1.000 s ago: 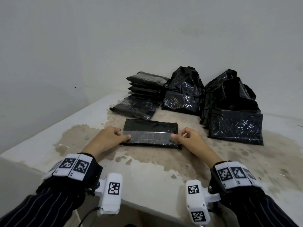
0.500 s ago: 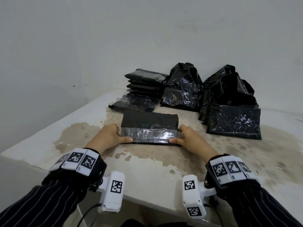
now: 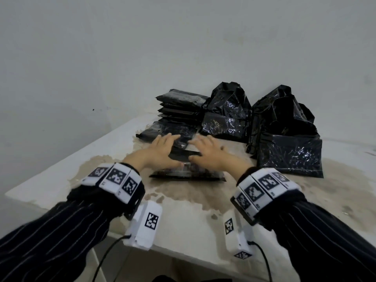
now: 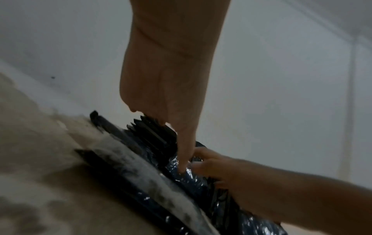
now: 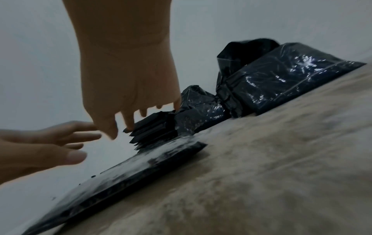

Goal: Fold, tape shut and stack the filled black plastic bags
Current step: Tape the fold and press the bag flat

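Observation:
A folded black bag [image 3: 187, 175] with a strip of clear tape along its near side lies flat on the table [image 3: 189, 222] in front of me. My left hand [image 3: 162, 148] and right hand [image 3: 205, 150] are over its far half, fingers spread and straight, holding nothing. In the right wrist view the right hand [image 5: 128, 89] and left hand [image 5: 50, 143] hang just above the bag [image 5: 120, 179]. The left wrist view shows the left hand [image 4: 171, 95] above the blurred bag [image 4: 141, 171].
A stack of folded black bags [image 3: 181, 106] stands at the back, with one flat bag [image 3: 168, 132] in front of it. Two groups of filled, unfolded bags stand at centre back [image 3: 227, 117] and right [image 3: 289, 151]. Walls close the back and left.
Both hands have let go of the ends of the taped strip and moved up and forward over the bag, fingers now spread. The bag has not moved.

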